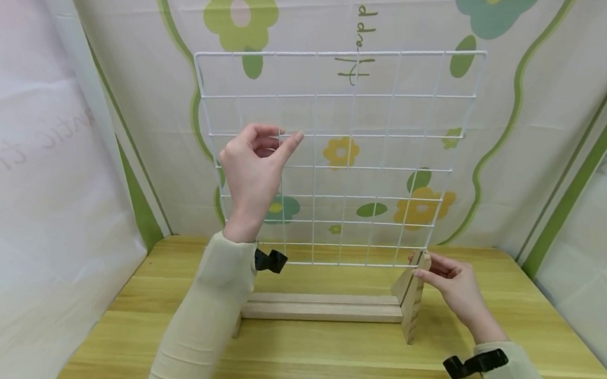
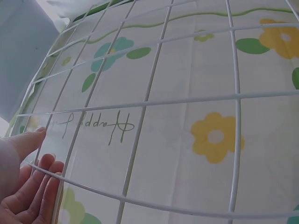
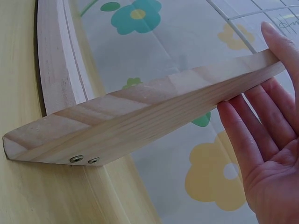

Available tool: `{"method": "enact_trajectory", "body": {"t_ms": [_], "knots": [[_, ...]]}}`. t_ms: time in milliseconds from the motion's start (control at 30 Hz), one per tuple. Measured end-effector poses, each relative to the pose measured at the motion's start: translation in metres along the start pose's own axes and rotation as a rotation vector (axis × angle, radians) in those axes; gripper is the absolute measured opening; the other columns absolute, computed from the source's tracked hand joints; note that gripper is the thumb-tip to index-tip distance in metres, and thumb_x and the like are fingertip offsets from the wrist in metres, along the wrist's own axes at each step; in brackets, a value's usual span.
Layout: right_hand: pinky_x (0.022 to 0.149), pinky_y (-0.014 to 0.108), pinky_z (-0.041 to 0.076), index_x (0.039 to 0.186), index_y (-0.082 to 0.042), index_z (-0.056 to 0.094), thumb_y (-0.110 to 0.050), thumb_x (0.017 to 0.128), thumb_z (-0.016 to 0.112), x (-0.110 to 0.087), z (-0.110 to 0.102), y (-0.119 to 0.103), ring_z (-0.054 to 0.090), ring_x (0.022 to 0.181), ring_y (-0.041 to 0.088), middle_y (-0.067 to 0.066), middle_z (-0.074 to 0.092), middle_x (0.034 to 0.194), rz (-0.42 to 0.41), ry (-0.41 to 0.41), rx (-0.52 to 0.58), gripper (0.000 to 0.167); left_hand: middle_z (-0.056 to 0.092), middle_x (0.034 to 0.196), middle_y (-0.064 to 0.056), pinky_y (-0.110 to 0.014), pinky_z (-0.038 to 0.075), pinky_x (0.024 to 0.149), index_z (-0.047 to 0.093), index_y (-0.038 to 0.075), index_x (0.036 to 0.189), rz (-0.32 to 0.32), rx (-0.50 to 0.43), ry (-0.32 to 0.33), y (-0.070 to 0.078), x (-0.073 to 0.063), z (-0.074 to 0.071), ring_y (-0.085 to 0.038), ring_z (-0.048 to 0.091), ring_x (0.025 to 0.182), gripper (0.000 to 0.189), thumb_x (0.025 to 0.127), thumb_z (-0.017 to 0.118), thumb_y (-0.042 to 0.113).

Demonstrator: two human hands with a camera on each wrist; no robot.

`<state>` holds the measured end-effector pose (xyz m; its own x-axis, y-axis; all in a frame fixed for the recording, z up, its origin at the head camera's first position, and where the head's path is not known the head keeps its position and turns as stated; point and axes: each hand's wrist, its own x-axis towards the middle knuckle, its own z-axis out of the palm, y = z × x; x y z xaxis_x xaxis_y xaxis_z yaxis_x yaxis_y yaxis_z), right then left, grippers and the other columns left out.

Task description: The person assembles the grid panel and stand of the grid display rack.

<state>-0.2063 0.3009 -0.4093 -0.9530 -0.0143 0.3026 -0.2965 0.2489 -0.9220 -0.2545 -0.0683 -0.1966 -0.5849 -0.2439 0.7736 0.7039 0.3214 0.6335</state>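
A white wire grid panel (image 1: 330,96) stands tilted in the head view. My left hand (image 1: 254,169) holds its wires left of the middle, thumb in front and fingers reaching through behind; the left wrist view shows this hand (image 2: 28,186) at the wires too. Below is a wooden stand (image 1: 324,313) with a grooved crossbar and angled side pieces. My right hand (image 1: 453,291) pinches the top of its right side piece (image 3: 154,100), where the panel's lower right corner meets it; whether the corner sits in a slot I cannot tell. My left forearm partly hides the stand's left end.
The stand rests on a wood-grain table (image 1: 318,373). Behind the table hangs a cloth backdrop (image 1: 131,108) printed with flowers, and pale cloth walls (image 1: 35,175) close in both sides. Two screw heads (image 3: 77,159) show low on the side piece. Black straps (image 1: 270,261) sit at both wrists.
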Motion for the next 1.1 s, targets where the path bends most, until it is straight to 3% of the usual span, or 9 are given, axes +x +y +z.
{"method": "enact_trajectory", "body": {"t_ms": [333, 600, 1100], "knots": [[0.082, 0.020, 0.056, 0.135, 0.007, 0.061, -0.008, 0.095, 0.075, -0.001, -0.002, -0.002, 0.069, 0.099, 0.007, -0.004, 0.075, 0.110, 0.008, 0.005, 0.004, 0.045, 0.073, 0.077, -0.001, -0.024, 0.054, 0.064, 0.074, 0.004, 0.092, -0.005, -0.018, -0.001, -0.002, -0.007, -0.001, -0.012, 0.067, 0.066, 0.031, 0.081, 0.090, 0.027], [0.084, 0.020, 0.055, 0.134, 0.008, 0.061, -0.008, 0.094, 0.076, 0.000, -0.003, 0.000, 0.070, 0.098, 0.008, -0.004, 0.075, 0.109, 0.000, 0.013, -0.010, 0.045, 0.073, 0.081, 0.000, -0.025, 0.052, 0.064, 0.073, 0.005, 0.091, -0.070, -0.055, -0.014, -0.013, -0.015, -0.003, -0.014, 0.066, 0.068, 0.030, 0.080, 0.091, 0.028], [0.083, 0.017, 0.054, 0.138, 0.010, 0.056, -0.015, 0.094, 0.077, 0.005, -0.005, 0.002, 0.068, 0.098, 0.003, -0.010, 0.074, 0.107, 0.062, 0.039, -0.078, 0.055, 0.074, 0.080, 0.001, -0.023, 0.052, 0.062, 0.074, 0.005, 0.090, -0.064, -0.062, 0.008, -0.026, -0.026, -0.001, -0.013, 0.066, 0.067, 0.029, 0.080, 0.091, 0.026]]}}
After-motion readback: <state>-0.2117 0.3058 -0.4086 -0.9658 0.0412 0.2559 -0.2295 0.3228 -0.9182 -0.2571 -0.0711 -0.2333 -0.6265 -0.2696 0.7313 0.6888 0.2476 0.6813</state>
